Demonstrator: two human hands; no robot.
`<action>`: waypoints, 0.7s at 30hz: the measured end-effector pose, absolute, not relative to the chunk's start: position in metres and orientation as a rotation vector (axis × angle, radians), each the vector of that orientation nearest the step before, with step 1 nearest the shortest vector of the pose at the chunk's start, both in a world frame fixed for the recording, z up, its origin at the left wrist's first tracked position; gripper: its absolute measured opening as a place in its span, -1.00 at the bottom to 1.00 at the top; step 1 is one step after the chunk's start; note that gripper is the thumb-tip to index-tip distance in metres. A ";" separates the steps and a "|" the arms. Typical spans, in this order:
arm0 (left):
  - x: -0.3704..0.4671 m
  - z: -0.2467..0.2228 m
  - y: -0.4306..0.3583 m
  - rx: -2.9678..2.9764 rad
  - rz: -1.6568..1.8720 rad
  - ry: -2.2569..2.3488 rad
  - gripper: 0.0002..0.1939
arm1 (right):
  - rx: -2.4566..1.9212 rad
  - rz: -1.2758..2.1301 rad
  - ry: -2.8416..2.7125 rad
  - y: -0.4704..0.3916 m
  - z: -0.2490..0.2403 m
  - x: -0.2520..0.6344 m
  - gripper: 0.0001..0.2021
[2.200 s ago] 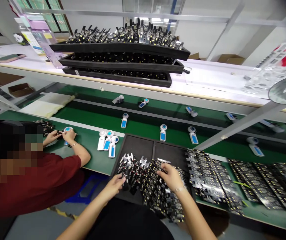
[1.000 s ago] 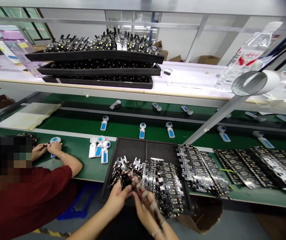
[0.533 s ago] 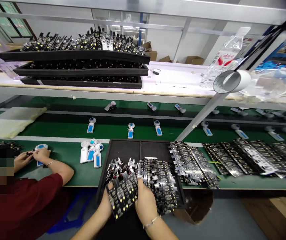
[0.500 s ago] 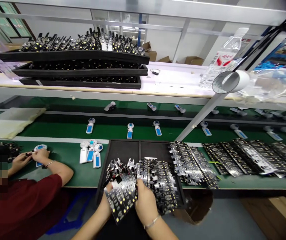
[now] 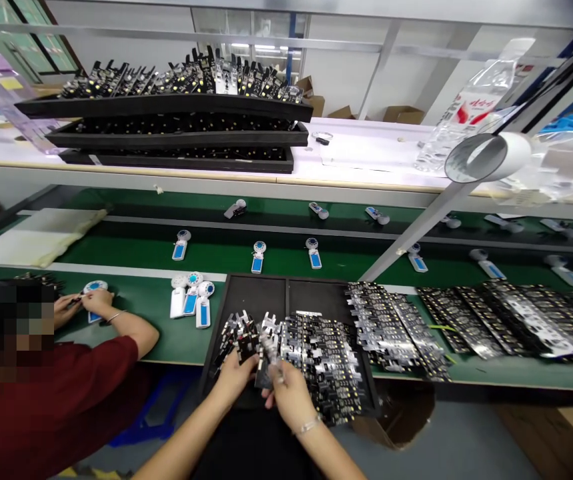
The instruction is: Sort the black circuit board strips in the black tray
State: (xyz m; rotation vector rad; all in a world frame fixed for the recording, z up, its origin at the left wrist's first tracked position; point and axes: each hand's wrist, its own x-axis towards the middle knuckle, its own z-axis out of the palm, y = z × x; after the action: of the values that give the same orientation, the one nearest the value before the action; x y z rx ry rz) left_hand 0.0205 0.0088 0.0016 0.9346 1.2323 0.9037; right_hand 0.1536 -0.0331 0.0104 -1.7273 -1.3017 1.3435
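Observation:
Over a black tray (image 5: 259, 291) at the bench edge are both my hands. My left hand (image 5: 233, 379) is closed at the lower left, its fingers against a pile of loose black circuit boards (image 5: 236, 337); what it grips is unclear. My right hand (image 5: 291, 395) is closed on a circuit board panel (image 5: 267, 363), which is tilted and blurred by motion. Right of that hand, rows of board panels (image 5: 323, 360) fill the tray's right half. More panels (image 5: 391, 327) overlap the tray's right edge.
At left, a person in a red sleeve (image 5: 101, 363) handles a white-and-blue device (image 5: 95, 288). Similar devices (image 5: 203, 310) lie on the green bench and belt. Stacked trays (image 5: 166, 107), a bottle (image 5: 471, 107) and a tape roll (image 5: 486, 158) are above. Board panels (image 5: 521, 320) line the right.
The panel has moved from between my hands to an edge-on tilt in my right hand. My left hand has moved onto the loose boards. The view has shifted slightly.

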 end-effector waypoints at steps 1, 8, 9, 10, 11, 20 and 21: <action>0.021 0.003 0.007 0.904 0.868 1.185 -0.55 | -1.710 1.409 -1.260 -0.032 0.010 0.151 -0.65; 0.019 0.013 -0.003 0.681 0.914 0.850 -0.54 | -1.542 1.824 -1.140 -0.042 0.010 0.148 -0.47; 0.016 0.015 0.000 0.687 0.954 0.853 -0.51 | -1.531 1.818 -1.105 -0.044 0.011 0.152 -0.47; 0.013 0.017 0.003 0.693 0.976 0.857 -0.50 | -1.519 1.772 -1.048 -0.045 0.012 0.156 -0.46; 0.010 0.019 0.006 0.699 0.984 0.859 -0.51 | -1.503 1.696 -0.986 -0.045 0.012 0.160 -0.45; 0.008 0.002 0.006 0.912 0.988 1.039 -0.49 | -1.524 1.160 -1.340 -0.039 0.008 0.166 -0.48; 0.011 -0.003 0.005 0.919 1.013 1.090 -0.54 | -1.532 1.112 -1.391 -0.040 0.007 0.166 -0.48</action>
State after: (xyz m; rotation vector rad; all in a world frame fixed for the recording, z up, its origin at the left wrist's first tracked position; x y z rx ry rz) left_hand 0.0105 0.0047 -0.0030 0.9188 1.0900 1.0133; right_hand 0.1660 -0.0398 0.0065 -1.5324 -1.3913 1.1118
